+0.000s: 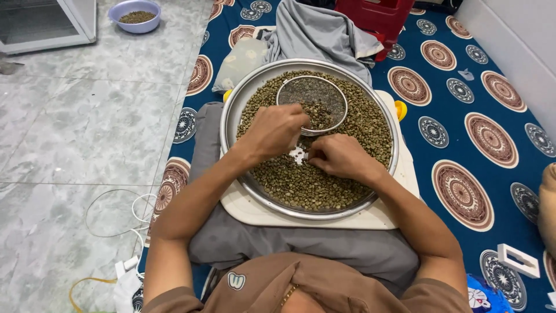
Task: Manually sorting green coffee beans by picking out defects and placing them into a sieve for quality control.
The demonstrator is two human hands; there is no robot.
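Observation:
A wide round metal sieve tray rests on a white board on my lap, filled with greenish beans. A small round wire strainer lies on the beans at the far side, with some beans in it. My left hand sits over the beans with its fingers curled at the strainer's near rim. My right hand lies next to it, fingertips pinching among the beans beside a small bare patch of tray mesh.
A blue patterned mat covers the floor to the right; grey tiles lie to the left. A lilac bowl of beans stands far left. Grey cloth and a red plastic stool are beyond the tray. White cables lie at lower left.

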